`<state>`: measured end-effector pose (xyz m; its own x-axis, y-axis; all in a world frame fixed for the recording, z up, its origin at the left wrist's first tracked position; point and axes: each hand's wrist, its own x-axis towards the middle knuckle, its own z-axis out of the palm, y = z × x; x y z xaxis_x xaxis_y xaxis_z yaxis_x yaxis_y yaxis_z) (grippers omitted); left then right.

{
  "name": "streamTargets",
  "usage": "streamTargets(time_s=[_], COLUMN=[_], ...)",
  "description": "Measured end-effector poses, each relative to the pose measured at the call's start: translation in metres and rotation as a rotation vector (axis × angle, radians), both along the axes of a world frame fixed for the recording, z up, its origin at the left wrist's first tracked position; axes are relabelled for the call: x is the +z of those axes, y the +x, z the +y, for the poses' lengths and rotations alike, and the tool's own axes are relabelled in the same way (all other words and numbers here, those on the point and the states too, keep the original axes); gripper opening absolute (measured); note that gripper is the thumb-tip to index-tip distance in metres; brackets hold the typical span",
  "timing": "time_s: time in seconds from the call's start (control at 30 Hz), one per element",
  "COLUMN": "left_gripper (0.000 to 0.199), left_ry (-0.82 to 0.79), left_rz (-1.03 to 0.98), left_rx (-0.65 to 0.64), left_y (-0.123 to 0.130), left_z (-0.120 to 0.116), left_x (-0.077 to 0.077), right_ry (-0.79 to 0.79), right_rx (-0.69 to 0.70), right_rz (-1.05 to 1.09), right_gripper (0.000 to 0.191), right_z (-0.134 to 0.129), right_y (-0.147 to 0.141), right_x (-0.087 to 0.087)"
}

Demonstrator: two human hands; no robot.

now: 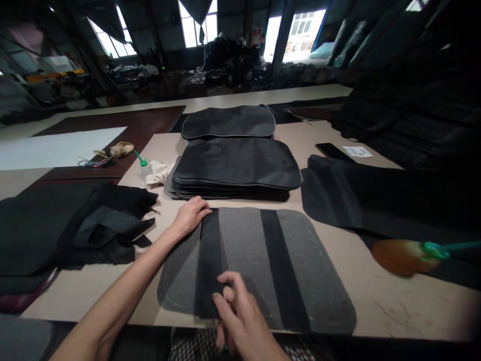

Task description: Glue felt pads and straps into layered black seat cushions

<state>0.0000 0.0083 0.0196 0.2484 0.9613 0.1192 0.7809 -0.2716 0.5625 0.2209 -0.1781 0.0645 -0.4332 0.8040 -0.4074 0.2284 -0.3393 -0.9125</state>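
Note:
A grey rounded panel (pixel 248 255) lies flat in front of me, with two black strips across it, a left strip (pixel 210 255) and a right strip (pixel 285 271). My left hand (pixel 192 216) is at the far end of the left strip, fingers pressed together and fingertips down on it. Close to that strip's near end is my right hand (pixel 242 313), its thumb and forefinger apart and its other fingers curled. Nothing shows between its fingers; whether it touches the strip I cannot tell.
Stacked black rounded panels (pixel 236 163) lie just beyond. At left are dark fabric pieces (pixel 75 225) and a bottle with a green nozzle (pixel 145 168). A blurred orange-brown bottle (pixel 402 255) lies at right near black sheets (pixel 356 195). The table's edge runs close to me.

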Motion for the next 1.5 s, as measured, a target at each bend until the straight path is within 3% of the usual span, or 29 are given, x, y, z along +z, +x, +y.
streamTargets(time_s=[0.13,0.4,0.5,0.6,0.7,1.0,1.27,1.5], left_gripper=[0.016,0.015,0.019,0.022,0.031,0.041,0.041,0.041], left_ry=[0.011,0.075,0.114,0.183,0.179,0.105,0.109,0.137], left_rz=[0.039,0.084,0.111,0.23,0.252,0.199,0.176,0.179], left_rx=[-0.035,-0.059,-0.051,-0.155,-0.174,-0.067,-0.092,-0.094], left_y=[-0.004,-0.003,0.001,0.005,0.003,-0.012,-0.011,-0.011], left_z=[0.007,0.008,0.001,-0.005,-0.011,-0.039,-0.044,-0.046], left_x=[-0.006,-0.013,-0.009,-0.008,-0.01,-0.015,-0.016,-0.017], right_ry=[0.033,0.037,0.039,0.03,0.016,0.028,0.282,0.462], right_rx=[0.029,0.046,0.061,0.079,0.089,0.113,0.29,0.451], right_rz=[-0.025,-0.039,-0.06,-0.081,-0.067,-0.062,-0.47,-0.782], right_gripper=[0.032,0.022,0.02,0.021,0.022,0.024,0.011,0.019], right_z=[0.001,0.004,0.004,0.004,0.004,-0.001,-0.001,-0.015], right_y=[-0.005,-0.01,-0.009,-0.008,-0.009,-0.019,-0.025,-0.034], right_x=[-0.005,0.001,0.004,0.005,0.001,-0.005,0.004,0.001])
